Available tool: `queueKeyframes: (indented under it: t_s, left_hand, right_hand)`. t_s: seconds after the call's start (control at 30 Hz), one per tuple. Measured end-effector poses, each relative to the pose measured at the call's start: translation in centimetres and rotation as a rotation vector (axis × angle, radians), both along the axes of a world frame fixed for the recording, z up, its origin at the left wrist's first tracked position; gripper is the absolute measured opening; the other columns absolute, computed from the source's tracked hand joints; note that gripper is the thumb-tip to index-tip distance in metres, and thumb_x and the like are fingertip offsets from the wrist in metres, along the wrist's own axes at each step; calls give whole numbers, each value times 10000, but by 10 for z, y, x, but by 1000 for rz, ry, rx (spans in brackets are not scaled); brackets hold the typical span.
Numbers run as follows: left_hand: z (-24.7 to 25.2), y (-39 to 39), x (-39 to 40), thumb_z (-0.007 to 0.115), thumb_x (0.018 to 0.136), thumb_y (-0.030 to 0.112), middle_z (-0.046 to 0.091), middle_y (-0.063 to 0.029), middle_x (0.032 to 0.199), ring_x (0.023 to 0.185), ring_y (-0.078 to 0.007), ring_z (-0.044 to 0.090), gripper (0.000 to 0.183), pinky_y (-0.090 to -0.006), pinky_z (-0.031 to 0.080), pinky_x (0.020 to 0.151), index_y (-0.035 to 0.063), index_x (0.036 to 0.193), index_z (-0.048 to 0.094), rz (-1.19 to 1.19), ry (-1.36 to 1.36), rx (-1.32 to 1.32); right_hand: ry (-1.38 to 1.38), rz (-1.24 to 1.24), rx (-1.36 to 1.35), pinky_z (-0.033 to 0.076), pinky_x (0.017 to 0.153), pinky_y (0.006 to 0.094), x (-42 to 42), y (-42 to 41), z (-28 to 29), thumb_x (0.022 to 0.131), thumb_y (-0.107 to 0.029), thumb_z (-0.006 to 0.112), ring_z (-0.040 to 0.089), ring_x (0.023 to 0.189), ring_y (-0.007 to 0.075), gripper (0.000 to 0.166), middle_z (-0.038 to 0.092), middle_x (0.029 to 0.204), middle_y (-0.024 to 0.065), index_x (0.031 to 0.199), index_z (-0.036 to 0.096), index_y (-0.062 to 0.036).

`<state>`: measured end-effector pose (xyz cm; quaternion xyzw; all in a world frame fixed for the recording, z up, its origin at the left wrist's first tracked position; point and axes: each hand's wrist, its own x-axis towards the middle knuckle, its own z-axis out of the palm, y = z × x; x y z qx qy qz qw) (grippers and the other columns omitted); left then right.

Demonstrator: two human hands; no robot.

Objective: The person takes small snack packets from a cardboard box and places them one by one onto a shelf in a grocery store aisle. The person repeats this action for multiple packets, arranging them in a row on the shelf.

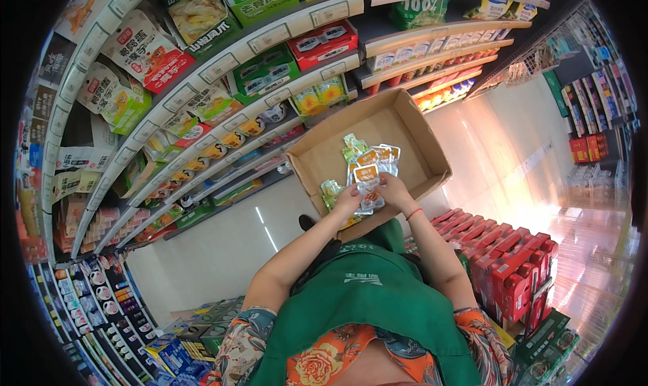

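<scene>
Both of my hands are over an open cardboard box [324, 154]. My left hand [348, 200] pinches the left edge of a small orange and silver snack packet [368, 179], and my right hand [392, 189] holds the same packet from its right side. Beneath and behind it lie several similar orange and silver packets [389, 155] in a loose pile. Green packets [354, 147] rest at the pile's upper left, and more green packets [330, 191] lie near my left hand. The box's near side is close to my green apron [354, 279].
Shelves of packaged snacks [217, 72] curve along the left and top. Red carton packs [498, 264] are stacked at the lower right, by green boxes [544, 345]. Blue and green boxes [187, 340] stand at the lower left. Pale floor [238, 229] runs beside the shelves.
</scene>
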<state>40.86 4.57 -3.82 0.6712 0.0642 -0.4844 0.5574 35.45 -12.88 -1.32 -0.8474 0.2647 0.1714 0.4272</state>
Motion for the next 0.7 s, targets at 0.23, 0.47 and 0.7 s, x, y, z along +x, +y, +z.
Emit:
queueKeyframes:
  t_s: [0.23, 0.47, 0.7]
  left_hand:
    - [-3, 6, 3, 557, 924, 32, 623, -79, 1202, 1011, -146, 610, 524, -269, 506, 825, 21, 1436, 446, 79, -165, -77]
    - [51, 17, 20, 562, 916, 18, 622, -148, 1225, 1054, -204, 628, 439, -318, 504, 904, 21, 1353, 521, 106, -373, -34]
    - [80, 34, 38, 579, 913, -32, 649, -74, 1077, 917, -136, 631, 319, -270, 515, 839, 10, 1228, 555, 98, -637, -82]
  right_hand:
    - [-162, -64, 20, 552, 811, 365, 5, 5, 7, 840, -151, 712, 686, 919, 279, 527, 688, 1089, 174, 1323, 561, -7]
    - [-325, -171, 85, 561, 760, 334, 15, 22, 58, 840, -80, 709, 677, 864, 214, 478, 676, 1034, 128, 1299, 582, -36]
    - [-487, -197, 104, 564, 759, 333, 26, 36, 86, 796, -47, 735, 686, 858, 210, 496, 682, 1068, 126, 1275, 605, -50]
